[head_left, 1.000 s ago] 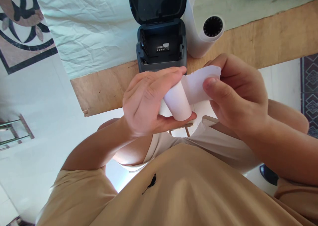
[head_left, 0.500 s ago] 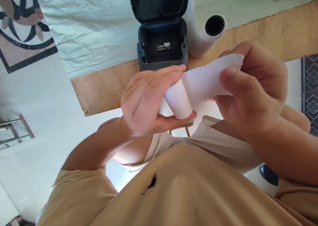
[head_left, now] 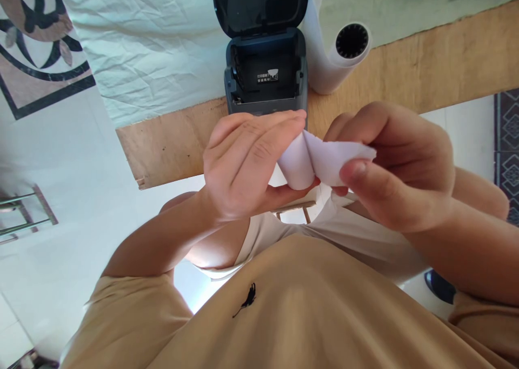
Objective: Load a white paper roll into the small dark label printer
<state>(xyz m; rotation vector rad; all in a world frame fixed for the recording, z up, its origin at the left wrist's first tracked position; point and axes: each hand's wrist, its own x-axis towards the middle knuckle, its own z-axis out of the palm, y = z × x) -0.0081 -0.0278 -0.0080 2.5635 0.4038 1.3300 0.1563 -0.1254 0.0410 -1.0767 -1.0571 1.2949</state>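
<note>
A white paper roll (head_left: 298, 163) is held by its ends in my left hand (head_left: 245, 166), fingers over the far end and thumb under the near one. From it a short strip of paper with a torn edge runs to the right. My right hand (head_left: 401, 169) pinches the loose end of this strip between thumb and fingers. Just beyond my hands sits a dark printer (head_left: 265, 66) with its lid (head_left: 261, 6) raised. Its paper bay shows no roll, only a white printed label on the inner wall.
To the printer's right stands a larger roll of clear film (head_left: 332, 68) with a black core. The wooden table edge (head_left: 174, 155) crosses in front of me, under a pale green cloth (head_left: 150, 44). A metal rack (head_left: 28, 212) is on the floor at left.
My right hand has come down and left, nearer the roll. The paper strip between my hands is shorter and now bends instead of stretching out straight.
</note>
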